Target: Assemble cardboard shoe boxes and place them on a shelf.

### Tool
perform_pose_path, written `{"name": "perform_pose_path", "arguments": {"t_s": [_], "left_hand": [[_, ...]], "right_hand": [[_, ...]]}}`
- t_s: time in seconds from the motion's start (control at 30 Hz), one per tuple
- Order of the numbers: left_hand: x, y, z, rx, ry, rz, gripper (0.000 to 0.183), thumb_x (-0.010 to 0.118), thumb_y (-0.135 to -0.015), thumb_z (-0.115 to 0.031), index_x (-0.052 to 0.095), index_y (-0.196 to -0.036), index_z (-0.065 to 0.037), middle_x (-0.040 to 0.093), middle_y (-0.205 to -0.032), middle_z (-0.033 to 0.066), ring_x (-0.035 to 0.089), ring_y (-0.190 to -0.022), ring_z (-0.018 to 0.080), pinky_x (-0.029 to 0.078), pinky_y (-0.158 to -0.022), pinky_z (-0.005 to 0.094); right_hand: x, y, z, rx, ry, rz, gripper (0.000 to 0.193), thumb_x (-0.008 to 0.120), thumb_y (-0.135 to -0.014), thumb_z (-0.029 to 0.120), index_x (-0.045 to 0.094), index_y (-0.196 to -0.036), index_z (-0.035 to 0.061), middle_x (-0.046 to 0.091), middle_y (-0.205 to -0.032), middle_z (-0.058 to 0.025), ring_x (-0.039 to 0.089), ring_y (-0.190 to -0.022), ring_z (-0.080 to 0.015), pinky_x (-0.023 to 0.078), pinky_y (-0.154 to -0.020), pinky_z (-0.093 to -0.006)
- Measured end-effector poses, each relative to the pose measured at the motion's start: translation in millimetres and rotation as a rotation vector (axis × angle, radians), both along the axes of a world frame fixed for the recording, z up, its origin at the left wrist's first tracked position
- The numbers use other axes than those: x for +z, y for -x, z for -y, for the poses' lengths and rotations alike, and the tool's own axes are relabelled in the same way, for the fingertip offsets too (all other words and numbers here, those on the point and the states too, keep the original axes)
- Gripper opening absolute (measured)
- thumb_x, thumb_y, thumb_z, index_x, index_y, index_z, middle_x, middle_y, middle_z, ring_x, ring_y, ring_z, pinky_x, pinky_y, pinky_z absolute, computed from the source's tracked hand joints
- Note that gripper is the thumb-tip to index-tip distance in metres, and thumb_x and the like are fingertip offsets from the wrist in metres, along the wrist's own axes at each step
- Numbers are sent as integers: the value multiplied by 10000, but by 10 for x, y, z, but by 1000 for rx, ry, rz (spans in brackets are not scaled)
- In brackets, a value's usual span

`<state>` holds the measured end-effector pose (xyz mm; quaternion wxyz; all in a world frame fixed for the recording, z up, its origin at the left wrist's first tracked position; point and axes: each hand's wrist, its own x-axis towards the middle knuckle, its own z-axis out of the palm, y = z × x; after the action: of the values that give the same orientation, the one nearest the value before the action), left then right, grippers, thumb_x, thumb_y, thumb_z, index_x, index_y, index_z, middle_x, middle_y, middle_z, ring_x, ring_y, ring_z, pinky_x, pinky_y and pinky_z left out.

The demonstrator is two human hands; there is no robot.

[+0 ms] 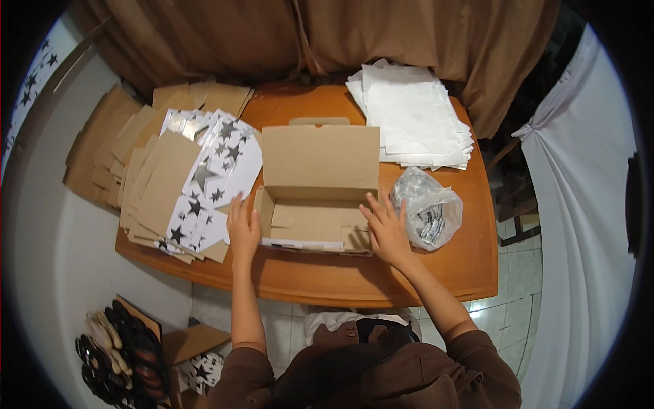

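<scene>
While the cardboard box (317, 204) has its walls raised, I observe its lid (320, 158) unclosed; left hand (243, 226) and right hand (387, 228) are spread at its ends.

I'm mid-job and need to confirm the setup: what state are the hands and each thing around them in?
Cardboard box: open, lid raised.
Left hand: open, at the box's left end.
Right hand: open, fingers spread, at the box's right end.
Plastic bag: open, silvery contents showing.
White sheets: stacked unevenly.
Cardboard pieces: flat, piled, some star-patterned.
Brown curtain: hanging in folds.
White drape: gathered.
</scene>
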<state>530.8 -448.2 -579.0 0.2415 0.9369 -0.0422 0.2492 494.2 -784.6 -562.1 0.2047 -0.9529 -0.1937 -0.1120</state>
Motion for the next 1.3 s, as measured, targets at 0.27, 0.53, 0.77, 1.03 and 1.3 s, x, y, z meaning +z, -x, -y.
{"name": "perform_pose_path", "arguments": {"t_s": [0.27, 0.53, 0.77, 1.03, 1.3], "left_hand": [[31, 864, 376, -253, -105, -92, 380, 504, -785, 21, 551, -1158, -25, 549, -1236, 126, 520, -1141, 296, 409, -961, 412], [-227, 809, 92, -277, -205, -6, 360, 571, -804, -38, 559, -1163, -16, 568, -1215, 124, 544, -1123, 279, 440, -952, 399], [-203, 648, 8, -365, -199, 41, 252, 571, -712, -24, 602, -962, -21, 632, -946, 107, 609, -900, 271, 481, -823, 373], [-106, 569, -46, -488, -221, -13, 248, 558, -721, -34, 588, -966, -40, 598, -870, 81, 583, -833, 260, 477, -728, 357], [-6, 530, -426, -155, 214, 166, 218, 484, -864, -67, 601, -1041, -17, 627, -1045, 154, 588, -954, 329, 476, -792, 397]], "right_hand": [[-148, 623, -244, 349, 91, 145, 466, 579, -826, 202, 490, -1262, 63, 436, -1371, -117, 409, -1270, -290, 339, -1032, -455], [-231, 775, -99, 82, 89, 230, 396, 548, -801, 122, 561, -1189, 39, 569, -1204, -110, 529, -1140, -269, 415, -975, -421], [-156, 592, -195, 2, 181, 227, 232, 511, -772, 72, 605, -982, 39, 633, -924, -78, 604, -855, -223, 350, -1035, -443], [-119, 520, -231, -56, 157, 49, 206, 606, -694, 29, 625, -898, 44, 631, -811, -130, 604, -789, -281, 401, -997, -452], [363, -7, -863, -53, -52, -210, 230, 556, -868, 210, 660, -1044, 105, 655, -980, -160, 607, -952, -308, 436, -944, -424]]}}
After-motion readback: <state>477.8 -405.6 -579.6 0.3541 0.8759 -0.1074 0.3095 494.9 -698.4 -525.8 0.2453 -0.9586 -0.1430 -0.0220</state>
